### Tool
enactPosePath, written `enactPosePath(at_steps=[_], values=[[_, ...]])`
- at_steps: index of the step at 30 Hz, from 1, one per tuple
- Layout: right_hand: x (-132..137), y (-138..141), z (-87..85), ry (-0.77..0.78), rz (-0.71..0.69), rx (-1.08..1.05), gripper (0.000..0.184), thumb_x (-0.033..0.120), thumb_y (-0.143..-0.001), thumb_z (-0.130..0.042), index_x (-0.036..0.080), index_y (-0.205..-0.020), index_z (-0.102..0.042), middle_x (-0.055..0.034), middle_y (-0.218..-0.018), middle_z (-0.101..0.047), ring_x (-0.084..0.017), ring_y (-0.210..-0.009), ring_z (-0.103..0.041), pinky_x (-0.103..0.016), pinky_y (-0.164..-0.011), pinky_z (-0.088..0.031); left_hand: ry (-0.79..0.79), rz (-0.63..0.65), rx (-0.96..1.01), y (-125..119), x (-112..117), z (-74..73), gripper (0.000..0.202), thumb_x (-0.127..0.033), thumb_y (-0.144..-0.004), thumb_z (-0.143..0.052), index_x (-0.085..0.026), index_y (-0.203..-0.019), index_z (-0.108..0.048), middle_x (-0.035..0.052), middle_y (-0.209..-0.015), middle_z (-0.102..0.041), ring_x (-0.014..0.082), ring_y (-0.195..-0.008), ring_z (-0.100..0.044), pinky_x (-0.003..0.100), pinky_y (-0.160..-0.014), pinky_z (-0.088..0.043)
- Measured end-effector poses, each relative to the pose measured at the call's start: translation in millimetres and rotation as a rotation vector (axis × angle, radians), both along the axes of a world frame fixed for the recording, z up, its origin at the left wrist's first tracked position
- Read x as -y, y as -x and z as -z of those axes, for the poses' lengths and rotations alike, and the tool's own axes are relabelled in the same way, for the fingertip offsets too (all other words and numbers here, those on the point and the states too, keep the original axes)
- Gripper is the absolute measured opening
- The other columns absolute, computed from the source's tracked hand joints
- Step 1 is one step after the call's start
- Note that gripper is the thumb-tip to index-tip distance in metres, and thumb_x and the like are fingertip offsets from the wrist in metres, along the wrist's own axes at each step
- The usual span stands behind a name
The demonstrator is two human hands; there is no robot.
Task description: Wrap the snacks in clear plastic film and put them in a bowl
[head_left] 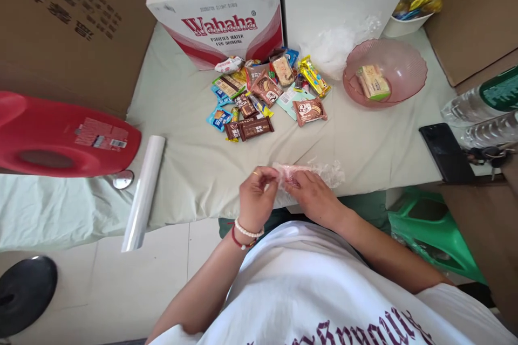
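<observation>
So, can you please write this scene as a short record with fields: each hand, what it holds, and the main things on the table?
left hand: pinches the bag at its left end
right hand: holds the same bag from below
bag: thin, clear, something pink inside, unclear what
snacks: loose wrapped pile, mid table
bowl: pink, right of the pile, one wrapped snack inside
roll: clear film, left, sticks out over the table edge
phone: dark, far right

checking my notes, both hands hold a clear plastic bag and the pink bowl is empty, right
Not empty. The head view shows one wrapped wafer pack lying in the pink bowl. The left hand and right hand do both hold the clear plastic bag.
</observation>
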State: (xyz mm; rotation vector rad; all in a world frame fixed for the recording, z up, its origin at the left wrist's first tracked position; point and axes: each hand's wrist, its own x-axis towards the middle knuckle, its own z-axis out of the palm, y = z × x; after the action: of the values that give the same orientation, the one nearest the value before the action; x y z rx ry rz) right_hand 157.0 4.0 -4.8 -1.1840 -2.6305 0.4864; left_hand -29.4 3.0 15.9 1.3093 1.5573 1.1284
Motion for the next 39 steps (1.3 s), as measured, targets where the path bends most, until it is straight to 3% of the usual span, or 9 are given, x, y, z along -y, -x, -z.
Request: enactPosePath(at_steps=[4, 12, 15, 19, 23, 27, 30, 33, 39], values=[[9, -5, 0.1, 0.064, 0.052, -0.07, 0.031, 0.021, -0.106, -0.051, 0.018, -0.131, -0.069, -0.0157, -0.121, -0.063, -0.03, -0.113, -0.055, -0.046, -0.096, -0.053, -0.224, 0.26, -0.304, -26, 2, 8.4, 0.016, -0.02, -0.096, -0.056, -0.02, -0.103, -0.071, 0.0067, -0.103, -0.077, 0.02, -0.1, -0.069, 0.038, -0.093, -0.056], [35, -51, -10.4, 0.283, 0.134, -0.307, 0.031, 0.017, -0.103, -0.051, 0.022, -0.124, -0.072, -0.0113, -0.145, -0.064, -0.026, -0.118, -0.066, -0.047, -0.103, -0.056, -0.52, 0.416, -0.735, -26, 14, 45.0, 0.04, -0.01, -0.097, -0.049, -0.017, -0.133, -0.064, 0.0151, -0.134, -0.071, 0.0275, -0.127, -0.063, 0.047, -0.107, -0.053], [28, -70, -16.1, 0.349, 0.408, -0.431, 0.027, 0.032, -0.106, -0.05, 0.023, -0.108, -0.075, -0.0075, -0.111, -0.077, -0.021, -0.094, -0.072, -0.038, -0.086, -0.059, -0.558, 0.424, -0.814, -24, 22, 58.3, 0.052, -0.01, -0.096, -0.05, -0.019, -0.147, -0.056, 0.0154, -0.144, -0.067, 0.0282, -0.136, -0.059, 0.046, -0.109, -0.05], [-5, -77, -19.6, 0.02, 0.816, -0.414, 0.038, 0.049, -0.104, -0.052, 0.02, -0.116, -0.072, -0.0098, -0.1, -0.071, -0.026, -0.094, -0.065, -0.044, -0.091, -0.055, -0.583, 0.405, -0.862, -24, 27, 64.8, 0.066, -0.007, -0.094, -0.049, -0.019, -0.159, -0.044, 0.0145, -0.15, -0.063, 0.0265, -0.142, -0.056, 0.044, -0.114, -0.046], [-30, -68, -6.1, -0.001, 0.649, -0.208, 0.051, 0.053, -0.092, -0.066, 0.017, -0.129, -0.068, -0.0178, -0.125, -0.066, -0.037, -0.123, -0.053, -0.056, -0.11, -0.044, -0.597, 0.386, -0.894, -24, 29, 63.0, 0.068, -0.007, -0.095, -0.049, -0.019, -0.161, -0.041, 0.0129, -0.15, -0.063, 0.0251, -0.142, -0.056, 0.042, -0.116, -0.043], [-21, -70, 1.9, 0.139, 0.508, -0.209, 0.019, 0.037, -0.094, -0.062, 0.02, -0.1, -0.07, -0.0147, -0.122, -0.066, -0.033, -0.123, -0.054, -0.049, -0.108, -0.045, -0.582, 0.38, -0.907, -24, 30, 61.8, 0.066, -0.007, -0.095, -0.049, -0.019, -0.16, -0.043, 0.0113, -0.152, -0.061, 0.0241, -0.142, -0.057, 0.042, -0.118, -0.04], [-10, -78, -12.9, 0.262, 0.576, -0.286, 0.016, 0.037, -0.095, -0.058, 0.022, -0.093, -0.063, -0.0082, -0.101, -0.068, -0.023, -0.092, -0.064, -0.038, -0.086, -0.052, -0.572, 0.392, -0.897, -24, 30, 61.2, 0.065, -0.006, -0.094, -0.05, -0.019, -0.158, -0.046, 0.0107, -0.153, -0.061, 0.0231, -0.143, -0.056, 0.041, -0.119, -0.038], [-11, -72, -37.9, 0.351, 0.639, -0.305, 0.018, 0.041, -0.097, -0.059, 0.023, -0.091, -0.06, 0.0009, -0.075, -0.062, -0.017, -0.066, -0.057, -0.03, -0.066, -0.046, -0.573, 0.394, -0.896, -24, 28, 58.7, 0.062, -0.006, -0.094, -0.051, -0.02, -0.154, -0.051, 0.0104, -0.151, -0.062, 0.0223, -0.141, -0.057, 0.042, -0.12, -0.037], [-43, 2, -55.3, 0.215, 0.509, -0.13, 0.009, 0.023, -0.098, -0.056, 0.021, -0.096, -0.065, -0.005, -0.094, -0.069, -0.02, -0.085, -0.065, -0.031, -0.078, -0.048, -0.625, 0.396, -0.903, -28, 24, 54.7, 0.044, -0.004, -0.094, -0.052, -0.017, -0.134, -0.066, 0.0118, -0.141, -0.07, 0.0245, -0.135, -0.062, 0.046, -0.118, -0.038]])
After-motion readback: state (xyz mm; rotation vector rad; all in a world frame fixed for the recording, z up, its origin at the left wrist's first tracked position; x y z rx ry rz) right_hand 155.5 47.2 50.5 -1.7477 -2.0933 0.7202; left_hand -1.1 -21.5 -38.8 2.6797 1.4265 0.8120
